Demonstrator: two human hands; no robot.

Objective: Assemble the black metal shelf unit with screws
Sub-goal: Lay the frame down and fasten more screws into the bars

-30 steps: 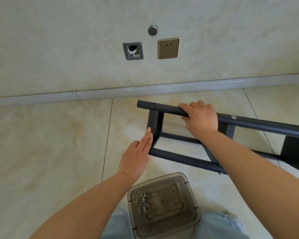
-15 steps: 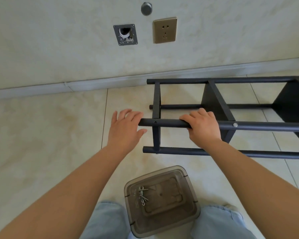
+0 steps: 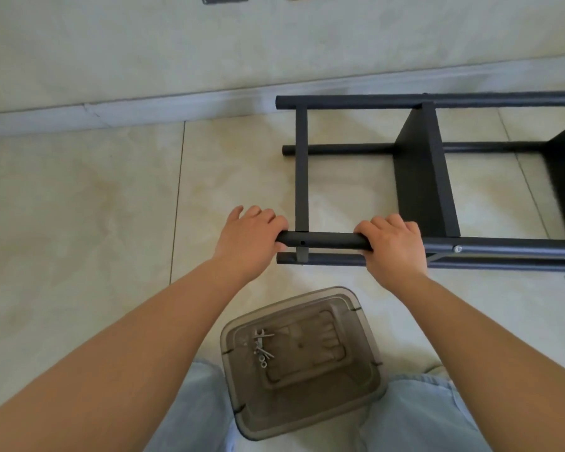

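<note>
- Both hands sit on the near upper tube of the black metal shelf unit (image 3: 418, 177): the right hand (image 3: 393, 247) has its fingers curled over the tube, and the left hand (image 3: 250, 238) wraps the tube's open end.
- Lying on its side on the beige tiled floor (image 3: 79, 207), the unit runs lengthwise left to right, parallel to the wall.
- Silver screws (image 3: 261, 349) lie in a smoky translucent plastic tub (image 3: 356, 402) between the person's knees.
</note>
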